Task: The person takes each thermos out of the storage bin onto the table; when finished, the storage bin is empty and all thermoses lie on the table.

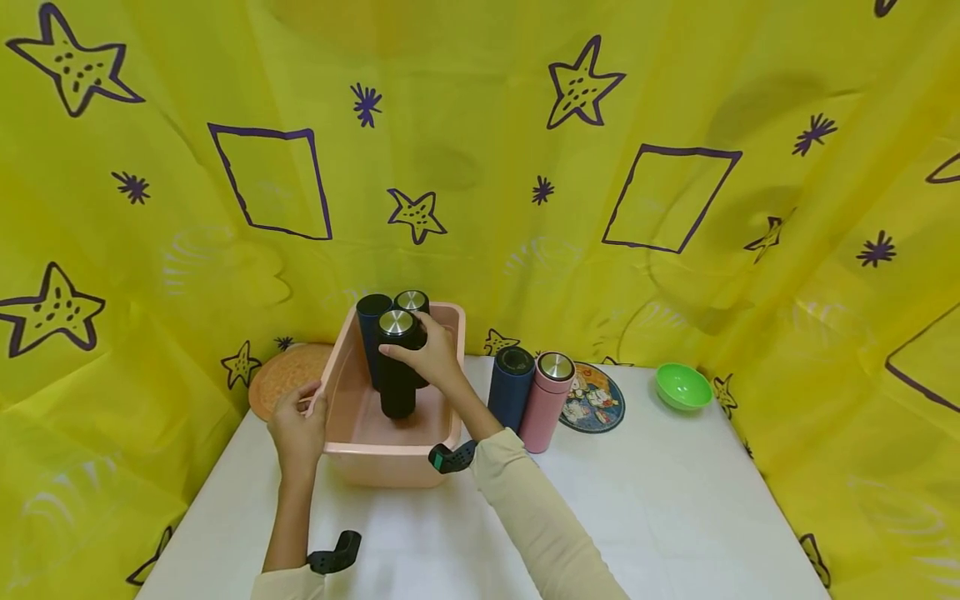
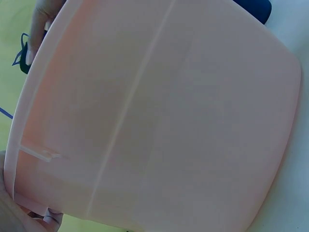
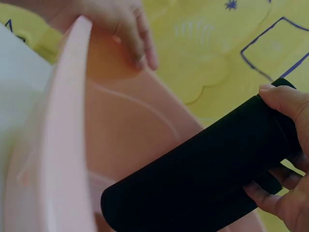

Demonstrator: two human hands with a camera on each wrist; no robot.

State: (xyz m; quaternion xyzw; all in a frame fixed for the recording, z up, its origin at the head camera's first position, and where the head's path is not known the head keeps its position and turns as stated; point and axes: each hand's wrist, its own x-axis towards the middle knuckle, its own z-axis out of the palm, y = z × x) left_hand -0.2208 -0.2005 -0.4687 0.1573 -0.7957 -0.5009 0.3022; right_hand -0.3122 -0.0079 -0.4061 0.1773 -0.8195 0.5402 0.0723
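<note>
Right hand grips black flask in pink tub, left hand holds tub rim.

Right hand point(image 1: 429, 354) has fingers curled round the upper part of a black flask point(image 1: 397, 363), which stands upright inside the pink tub point(image 1: 390, 467) on the white counter point(image 1: 675, 500). Left hand point(image 1: 297, 427) grips the tub's left rim, fingers hooked over the edge. Two more flasks stand behind in the tub; a dark blue flask point(image 1: 512, 388) and pink flask point(image 1: 547, 402) stand just right of it.

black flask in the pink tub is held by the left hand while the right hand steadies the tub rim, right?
Not quite: the hands are swapped. The head view shows the right hand gripping the black flask near its top inside the pink tub, while the left hand holds the tub's left rim.
</note>
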